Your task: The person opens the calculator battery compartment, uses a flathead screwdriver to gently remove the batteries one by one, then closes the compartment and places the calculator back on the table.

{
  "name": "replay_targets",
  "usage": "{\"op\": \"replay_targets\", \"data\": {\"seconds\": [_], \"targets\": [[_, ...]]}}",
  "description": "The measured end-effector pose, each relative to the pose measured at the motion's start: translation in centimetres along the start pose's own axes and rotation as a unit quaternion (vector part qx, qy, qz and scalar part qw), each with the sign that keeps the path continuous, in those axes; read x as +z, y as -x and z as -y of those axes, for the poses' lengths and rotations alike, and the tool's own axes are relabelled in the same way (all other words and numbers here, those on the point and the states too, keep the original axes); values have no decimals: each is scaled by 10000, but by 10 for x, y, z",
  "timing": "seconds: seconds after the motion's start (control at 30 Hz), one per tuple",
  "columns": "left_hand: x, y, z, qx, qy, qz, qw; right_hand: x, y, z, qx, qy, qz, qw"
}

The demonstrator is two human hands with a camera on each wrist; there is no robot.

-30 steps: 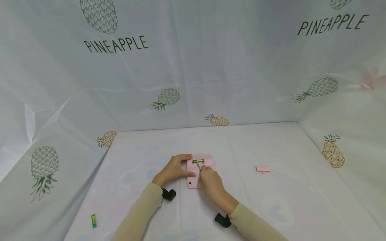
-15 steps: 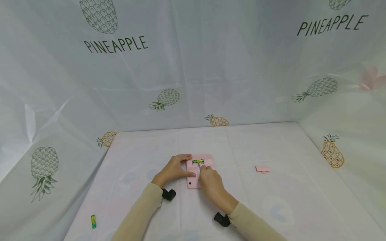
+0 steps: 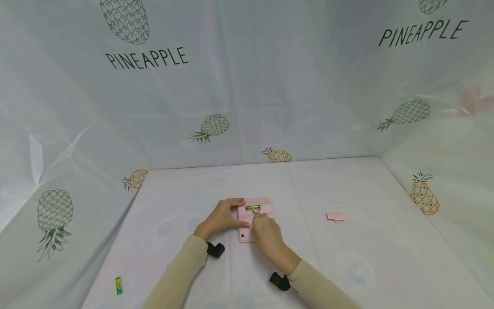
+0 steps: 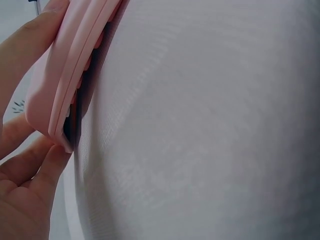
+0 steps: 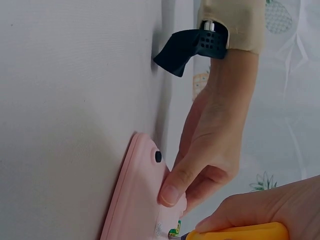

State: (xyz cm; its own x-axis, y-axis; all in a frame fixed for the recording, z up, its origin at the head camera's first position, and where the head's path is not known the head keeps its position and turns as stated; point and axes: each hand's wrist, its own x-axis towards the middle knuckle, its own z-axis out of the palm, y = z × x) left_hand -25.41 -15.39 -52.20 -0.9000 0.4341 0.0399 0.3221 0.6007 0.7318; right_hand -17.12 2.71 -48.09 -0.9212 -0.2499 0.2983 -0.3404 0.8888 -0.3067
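Observation:
A pink calculator point(image 3: 247, 217) lies on the tabletop with its back up; small pink keys show on its underside in the left wrist view. My left hand point(image 3: 221, 219) grips its left side, thumb on the back and fingers at the far edge and corner. In its open slot sits a green and yellow battery point(image 3: 252, 207). My right hand point(image 3: 267, 238) holds a screwdriver with a yellow handle point(image 5: 245, 233), fingers wrapped round it. The metal tip meets the near side of the battery. Part of the calculator's right side is hidden behind the right hand.
A second green and yellow battery point(image 3: 118, 286) lies at the front left of the table. To the right is a small pink battery cover point(image 3: 335, 216). Black wrist cameras point(image 3: 279, 281) sit below both sleeves. Pineapple-print curtains point(image 3: 247, 86) stand behind the table and at its sides.
My right hand and wrist have shifted slightly left, with the screwdriver tip still at the battery. The left hand keeps its hold on the calculator.

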Motion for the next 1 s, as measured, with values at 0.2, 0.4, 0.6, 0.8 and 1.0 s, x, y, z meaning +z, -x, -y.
{"op": "replay_targets", "data": {"seconds": [0.2, 0.4, 0.6, 0.8, 1.0], "targets": [[0, 0, 1, -21, 41, 14, 10000, -1, -1, 3, 47, 35, 21, 10000], [0, 0, 0, -67, 43, 10, 10000, -1, 0, 3, 2, 105, 4, 9999], [1, -1, -2, -86, -25, 56, 9999, 0, 1, -1, -19, 162, -59, 9998], [2, -3, -1, -10, -30, 24, 10000, -2, 0, -6, -117, 108, -78, 9998], [2, -2, 3, -85, -4, 22, 10000, -2, 0, -13, -207, -46, 43, 9998]]}}
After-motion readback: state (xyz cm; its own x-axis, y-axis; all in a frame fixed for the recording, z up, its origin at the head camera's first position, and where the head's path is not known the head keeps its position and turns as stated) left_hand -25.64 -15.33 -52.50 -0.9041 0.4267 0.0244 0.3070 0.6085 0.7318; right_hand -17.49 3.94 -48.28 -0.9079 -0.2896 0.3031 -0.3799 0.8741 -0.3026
